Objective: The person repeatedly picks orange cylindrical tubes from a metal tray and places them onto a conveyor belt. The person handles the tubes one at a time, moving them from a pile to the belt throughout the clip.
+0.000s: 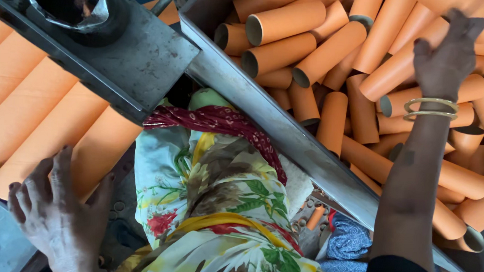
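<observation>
1. Right hand [444, 55], upper right: fingers spread, resting on the loose orange cardboard tubes [334, 52] in the metal bin [286, 130]; best gripped mid-length.
2. Left hand [55, 220], lower left: splayed flat, touching the long orange tubes [38, 120]; holds nothing.

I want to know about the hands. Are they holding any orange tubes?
Neither grips one. The right hand rests on the heaped orange tubes; the left hand lies spread open.

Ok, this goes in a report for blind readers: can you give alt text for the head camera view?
The right hand reaches into a metal bin heaped with short orange cardboard tubes, while the left hand, fingers spread, rests by a row of long orange tubes. Floral patterned clothing fills the lower middle.
</observation>
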